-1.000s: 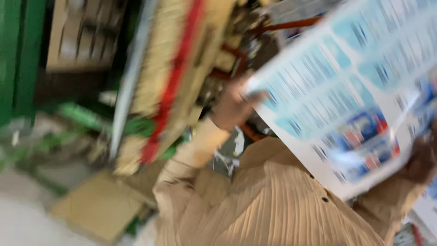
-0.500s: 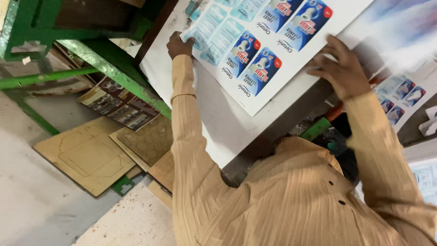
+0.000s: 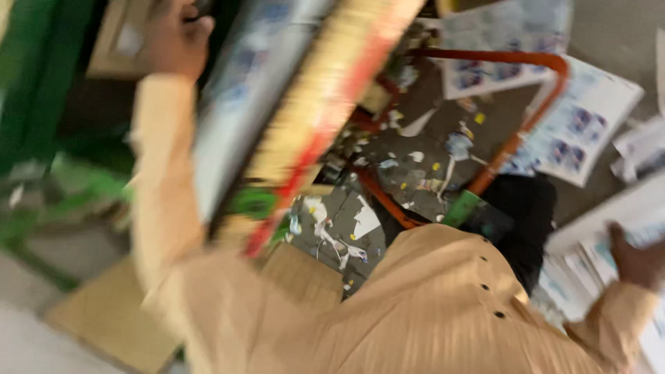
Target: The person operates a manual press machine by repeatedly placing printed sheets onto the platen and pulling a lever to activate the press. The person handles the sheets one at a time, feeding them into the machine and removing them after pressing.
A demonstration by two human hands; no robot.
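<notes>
Littered workshop floor (image 3: 415,159), paper scraps, orange metal frame (image 3: 516,131), green machine (image 3: 28,83) at left. Left hand (image 3: 176,38) fingers curled, closed on top edge of blurred printed sheet stack (image 3: 291,104), held upright, tilted. Right hand (image 3: 637,260) on printed sheets (image 3: 596,242) at right; finger state unclear. Step, judged: shifting stack; next needs steady two-handed grip.

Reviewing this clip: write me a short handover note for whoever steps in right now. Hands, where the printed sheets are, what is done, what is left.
Left hand: raised at the top edge of the tilted stack of sheets; the picture is too blurred to tell its grip.
Right hand: low, resting on the printed sheets beside the person; grip unclear.
More printed sheets lie on the floor by the orange metal frame, among paper scraps.
Done: cannot be judged from this view.
Left: likely the sheets under the right hand and on the floor.
</notes>
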